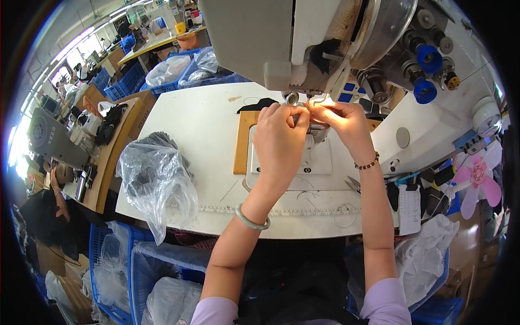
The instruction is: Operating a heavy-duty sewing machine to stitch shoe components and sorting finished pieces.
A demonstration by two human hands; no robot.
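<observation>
Both my hands are raised to the needle area of a large white sewing machine (246, 46), under its lit work lamp. My left hand (280, 135), with a pale bangle on the wrist, pinches with thumb and forefinger close to the needle. From the other side, my right hand (346, 122), a beaded bracelet on its wrist, pinches at the same spot. Whatever lies between the fingertips is too small to make out. Below them is the metal bed plate (319, 162) of the machine. A small black piece (260, 104) lies behind my left hand.
A clear plastic bag (157, 176) with dark pieces lies on the white table (211, 119). Scissors (353, 184) rest by my right forearm. A pink fan (476, 176) stands at the right. Blue crates (111, 271) with plastic bags flank the table. Another person's arm (58, 195) shows far left.
</observation>
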